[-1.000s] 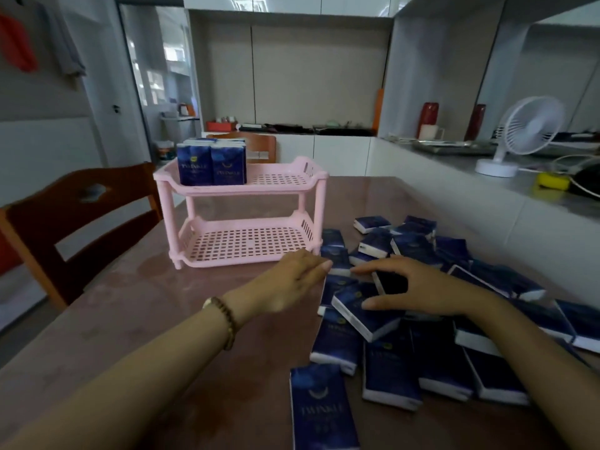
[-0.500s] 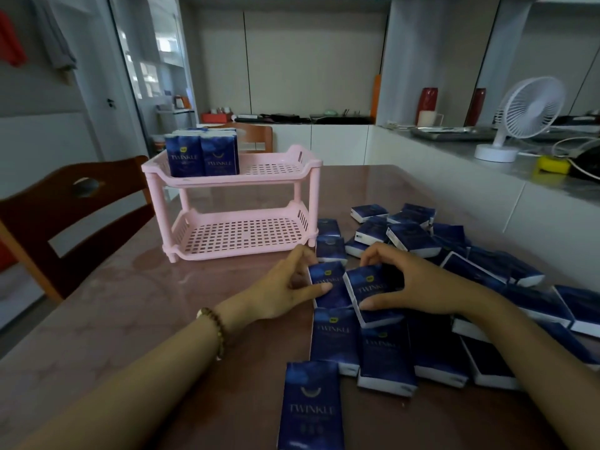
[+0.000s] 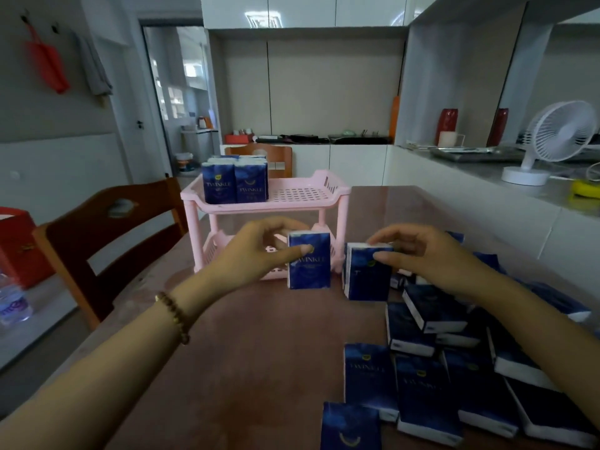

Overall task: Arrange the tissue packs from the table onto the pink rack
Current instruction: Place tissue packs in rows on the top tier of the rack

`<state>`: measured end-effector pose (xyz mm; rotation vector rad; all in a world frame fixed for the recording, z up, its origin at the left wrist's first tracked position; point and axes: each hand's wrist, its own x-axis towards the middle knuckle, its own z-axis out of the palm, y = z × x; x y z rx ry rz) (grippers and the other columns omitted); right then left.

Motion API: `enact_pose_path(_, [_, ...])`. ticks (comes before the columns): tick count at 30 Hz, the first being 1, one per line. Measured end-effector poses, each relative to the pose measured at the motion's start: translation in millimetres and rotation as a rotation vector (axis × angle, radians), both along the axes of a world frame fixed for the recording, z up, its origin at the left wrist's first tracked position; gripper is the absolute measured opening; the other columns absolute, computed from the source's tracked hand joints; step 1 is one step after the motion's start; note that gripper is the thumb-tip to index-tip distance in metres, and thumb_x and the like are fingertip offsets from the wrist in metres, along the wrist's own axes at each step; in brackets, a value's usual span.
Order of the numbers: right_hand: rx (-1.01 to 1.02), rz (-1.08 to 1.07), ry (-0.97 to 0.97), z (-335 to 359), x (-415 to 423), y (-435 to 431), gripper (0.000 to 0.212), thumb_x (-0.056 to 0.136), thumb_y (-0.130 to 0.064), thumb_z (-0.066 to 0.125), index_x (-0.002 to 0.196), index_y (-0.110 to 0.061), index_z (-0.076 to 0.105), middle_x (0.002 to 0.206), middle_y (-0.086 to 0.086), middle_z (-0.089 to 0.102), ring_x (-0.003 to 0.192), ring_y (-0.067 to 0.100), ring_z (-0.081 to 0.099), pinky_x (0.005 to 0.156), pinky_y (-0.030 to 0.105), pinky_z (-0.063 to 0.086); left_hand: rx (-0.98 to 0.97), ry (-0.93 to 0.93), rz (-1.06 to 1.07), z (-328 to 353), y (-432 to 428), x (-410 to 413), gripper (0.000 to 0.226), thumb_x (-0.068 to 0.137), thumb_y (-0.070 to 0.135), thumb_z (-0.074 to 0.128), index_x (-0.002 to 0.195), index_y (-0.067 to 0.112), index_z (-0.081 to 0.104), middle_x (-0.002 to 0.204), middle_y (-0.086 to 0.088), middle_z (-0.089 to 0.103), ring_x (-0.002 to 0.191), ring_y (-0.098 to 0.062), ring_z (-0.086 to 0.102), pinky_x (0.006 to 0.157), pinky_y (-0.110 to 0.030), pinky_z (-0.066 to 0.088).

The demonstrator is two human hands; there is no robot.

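A pink two-tier rack point(image 3: 292, 203) stands on the brown table point(image 3: 259, 352). Blue tissue packs point(image 3: 235, 186) stand upright at the left end of its top shelf. My left hand point(image 3: 259, 254) holds one blue tissue pack point(image 3: 310, 264) upright in front of the rack's lower shelf. My right hand point(image 3: 428, 254) holds a second pack point(image 3: 367, 277) upright just to the right of it. Several more packs point(image 3: 438, 378) lie scattered on the table at the right and front.
A wooden chair point(image 3: 107, 241) stands left of the table and another chair point(image 3: 263, 157) behind the rack. At the right a white counter carries a small white fan point(image 3: 552, 141). A red box point(image 3: 16, 248) and a water bottle point(image 3: 13, 303) sit at the far left.
Both hands have each lifted a tissue pack off the table and raised it upright toward the rack. The camera has tilted up.
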<state>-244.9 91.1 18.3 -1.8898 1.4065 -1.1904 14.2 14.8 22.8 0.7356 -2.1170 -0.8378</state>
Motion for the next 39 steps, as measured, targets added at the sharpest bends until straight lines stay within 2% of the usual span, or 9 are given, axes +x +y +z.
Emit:
enact_pose_path(3, [-0.051,0.017,-0.018,23.9,19.3,-24.9,0.019,0.079,-0.012,0.069,0.094,-0.025,0.066,0.101,-0.012,0.069,0.093,0.003,0.066,0.075,0.021,0.057,-0.055,0.013,0.078,27.7,-9.8,26.5,0.027,0.080,0.026,0.066,0.106,0.017,0.063,0.101,-0.003,0.070,0.086,-0.018,0.069,0.067,-0.029,0.060])
enact_pose_path(7, [-0.158,0.021,0.017,52.4,50.2,-55.8,0.019,0.077,-0.016,0.072,0.094,-0.019,0.064,0.102,-0.009,0.068,0.093,0.008,0.065,0.075,0.025,0.058,-0.112,0.025,0.162,59.9,-27.9,61.1,0.026,0.081,0.023,0.066,0.107,0.020,0.065,0.107,0.007,0.068,0.086,-0.007,0.069,0.060,-0.022,0.057])
enact_pose_path(11, [-0.273,0.007,0.078,75.1,75.1,-85.5,0.015,0.077,-0.022,0.072,0.088,-0.027,0.063,0.095,-0.012,0.066,0.088,0.009,0.061,0.076,0.024,0.051,-0.219,0.031,0.277,80.9,-53.1,84.6,0.025,0.080,0.028,0.067,0.105,0.027,0.066,0.110,0.007,0.068,0.095,-0.014,0.065,0.080,-0.031,0.056])
enact_pose_path(14, [-0.307,-0.002,0.030,85.8,86.0,-108.6,0.017,0.078,-0.019,0.071,0.090,-0.028,0.062,0.099,-0.012,0.066,0.086,0.010,0.060,0.077,0.022,0.051,-0.298,-0.026,0.364,89.6,-75.2,91.9,0.028,0.080,0.028,0.068,0.108,0.024,0.066,0.111,0.006,0.067,0.086,-0.008,0.061,0.075,-0.022,0.052])
enact_pose_path(20, [-0.305,0.011,-0.043,91.2,94.1,-140.9,0.020,0.081,-0.017,0.068,0.093,-0.031,0.061,0.097,-0.017,0.062,0.082,0.008,0.059,0.067,0.016,0.051,-0.249,-0.026,0.397,91.0,-110.9,97.6,0.033,0.075,0.027,0.073,0.104,0.018,0.062,0.107,0.000,0.065,0.083,-0.017,0.064,0.069,-0.027,0.054])
enact_pose_path(24, [-0.278,0.018,-0.016,80.3,99.4,-159.5,0.019,0.081,-0.017,0.069,0.095,-0.029,0.062,0.100,-0.009,0.063,0.086,0.020,0.060,0.071,0.023,0.053,-0.238,-0.092,0.365,83.3,-121.8,97.8,0.021,0.076,0.028,0.072,0.094,0.027,0.061,0.096,0.003,0.067,0.084,-0.019,0.066,0.065,-0.024,0.054])
enact_pose_path(28, [-0.242,0.069,-0.007,70.1,106.4,-171.7,0.021,0.082,-0.017,0.068,0.093,-0.033,0.060,0.101,-0.014,0.061,0.086,0.015,0.059,0.066,0.015,0.052,-0.241,-0.100,0.364,71.7,-126.0,97.1,0.019,0.078,0.027,0.071,0.092,0.031,0.058,0.086,0.010,0.065,0.077,-0.016,0.067,0.061,-0.022,0.055])
enact_pose_path(32, [-0.218,0.092,0.018,66.1,112.5,-182.0,0.025,0.083,-0.017,0.067,0.103,-0.027,0.057,0.112,-0.001,0.059,0.087,0.015,0.059,0.070,0.019,0.053,-0.240,-0.114,0.367,67.8,-131.4,97.9,0.018,0.077,0.026,0.072,0.087,0.032,0.058,0.098,0.004,0.064,0.074,-0.014,0.064,0.056,-0.019,0.051])
enact_pose_path(39, [-0.273,0.087,0.067,63.0,122.2,-191.1,0.016,0.083,-0.016,0.067,0.091,-0.027,0.058,0.114,-0.001,0.054,0.096,0.022,0.058,0.074,0.023,0.055,-0.225,-0.130,0.388,63.5,-138.5,101.0,0.020,0.077,0.030,0.071,0.092,0.030,0.059,0.110,0.000,0.059,0.078,-0.012,0.063,0.058,-0.018,0.050])
